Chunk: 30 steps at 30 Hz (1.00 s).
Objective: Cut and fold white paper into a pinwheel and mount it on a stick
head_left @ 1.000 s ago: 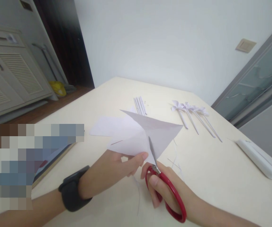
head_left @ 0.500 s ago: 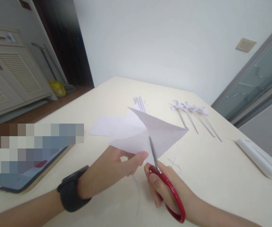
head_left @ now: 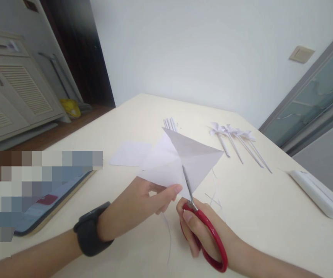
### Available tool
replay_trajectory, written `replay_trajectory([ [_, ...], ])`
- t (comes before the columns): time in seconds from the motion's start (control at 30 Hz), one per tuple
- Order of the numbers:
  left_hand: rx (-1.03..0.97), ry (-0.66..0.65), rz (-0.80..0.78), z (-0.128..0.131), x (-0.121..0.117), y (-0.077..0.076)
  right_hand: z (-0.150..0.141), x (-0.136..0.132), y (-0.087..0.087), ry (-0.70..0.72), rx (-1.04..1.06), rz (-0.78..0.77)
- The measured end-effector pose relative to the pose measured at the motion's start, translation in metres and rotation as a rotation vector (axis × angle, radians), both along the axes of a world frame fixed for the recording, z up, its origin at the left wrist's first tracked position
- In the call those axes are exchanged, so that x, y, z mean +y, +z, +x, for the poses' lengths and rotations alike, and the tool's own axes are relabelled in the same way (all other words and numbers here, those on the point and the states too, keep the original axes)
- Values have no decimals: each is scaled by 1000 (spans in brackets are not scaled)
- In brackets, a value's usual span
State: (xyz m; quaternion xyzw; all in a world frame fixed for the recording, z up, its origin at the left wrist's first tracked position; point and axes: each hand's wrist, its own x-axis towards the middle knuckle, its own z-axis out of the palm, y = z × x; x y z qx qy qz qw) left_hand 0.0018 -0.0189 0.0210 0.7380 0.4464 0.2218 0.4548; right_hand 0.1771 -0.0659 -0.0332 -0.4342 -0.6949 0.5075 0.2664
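Note:
My left hand (head_left: 139,202) pinches the near edge of a creased white paper square (head_left: 180,162) and holds it above the cream table (head_left: 270,208). A black band sits on that wrist. My right hand (head_left: 201,231) grips red-handled scissors (head_left: 204,227), whose blades cut into the paper from its near edge toward the centre crease.
A second white sheet (head_left: 130,153) lies flat behind the held one. Rolled paper sticks (head_left: 170,124) and several finished paper pinwheels (head_left: 236,141) lie farther back. A tablet (head_left: 47,206) rests at the left, a white flat object (head_left: 318,195) at the right. Thin paper strips (head_left: 214,193) lie near the scissors.
The held paper has turned, its far corner swinging right and upward. The scissor blades have advanced a little further into the sheet.

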Motion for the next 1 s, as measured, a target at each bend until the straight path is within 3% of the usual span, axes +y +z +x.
replay_trajectory([
  [0.27, -36, 8, 85, -3, 0, -10, 0, -1, -2, 4, 2, -19],
  [0.67, 36, -34, 42, -1, -1, -3, -1, -1, -1, -7, 1, -23],
  [1.0, -52, -28, 76, -3, 0, -17, 2, -1, 4, 15, 6, -41],
])
